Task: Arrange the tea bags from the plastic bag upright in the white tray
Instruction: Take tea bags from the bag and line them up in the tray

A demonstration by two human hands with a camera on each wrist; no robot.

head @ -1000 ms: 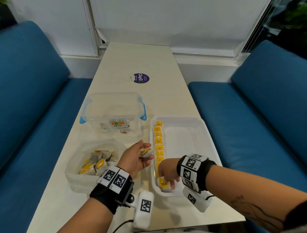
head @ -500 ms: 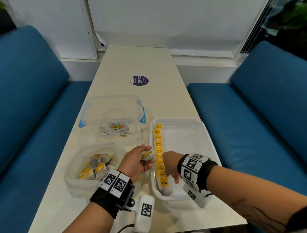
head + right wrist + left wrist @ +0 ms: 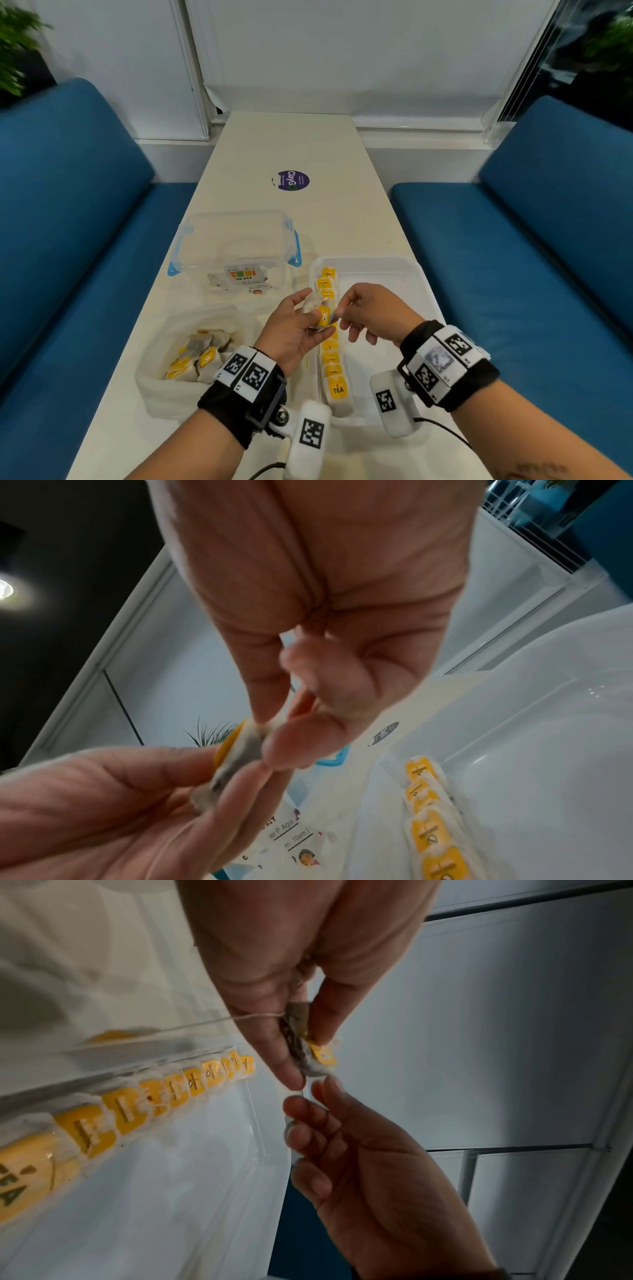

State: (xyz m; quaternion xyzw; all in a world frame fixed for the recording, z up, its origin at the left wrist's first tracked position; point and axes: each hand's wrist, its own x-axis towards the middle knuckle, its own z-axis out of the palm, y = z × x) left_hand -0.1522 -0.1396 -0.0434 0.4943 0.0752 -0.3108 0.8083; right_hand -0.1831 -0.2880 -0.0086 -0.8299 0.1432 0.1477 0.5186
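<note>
A tea bag with a yellow tag is up in the air over the left rim of the white tray. My left hand holds it between thumb and fingers, seen close in the left wrist view as tea bag. My right hand pinches its right edge with thumb and forefinger; the right wrist view shows that pinch on the tea bag. A row of upright tea bags lines the tray's left wall. The plastic bag, left of the tray, holds several more.
A clear lidded box with blue clips stands behind the plastic bag, with printed cards inside. A purple round sticker lies farther up the narrow table. Blue benches flank the table on both sides. The tray's right part is bare.
My right hand has risen from the near end of the row in the tray and come to the tea bag in my left hand. The left hand has lifted slightly.
</note>
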